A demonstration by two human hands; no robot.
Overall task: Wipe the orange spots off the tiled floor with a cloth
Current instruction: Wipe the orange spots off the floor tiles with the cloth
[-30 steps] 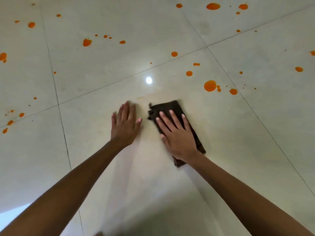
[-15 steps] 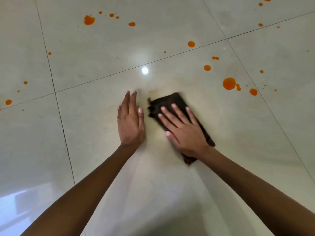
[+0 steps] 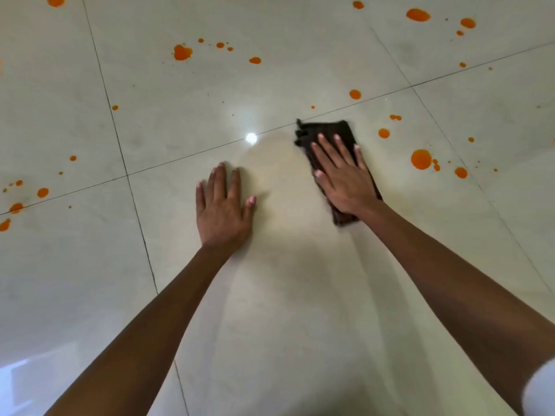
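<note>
The right hand [image 3: 345,178] presses flat, fingers spread, on the dark brown folded cloth [image 3: 327,130]; the left hand [image 3: 223,210] rests open on the glossy cream tiled floor [image 3: 90,280]. Beside the cloth the tile looks clean; many orange spots [image 3: 421,159] beyond it remain.

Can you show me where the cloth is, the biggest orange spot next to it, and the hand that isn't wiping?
cloth [image 3: 327,131]: head view, on its bare far end beyond the fingertips.
biggest orange spot [image 3: 421,159]: head view, on its middle.
left hand [image 3: 222,210]: head view, on the back of the hand.
</note>
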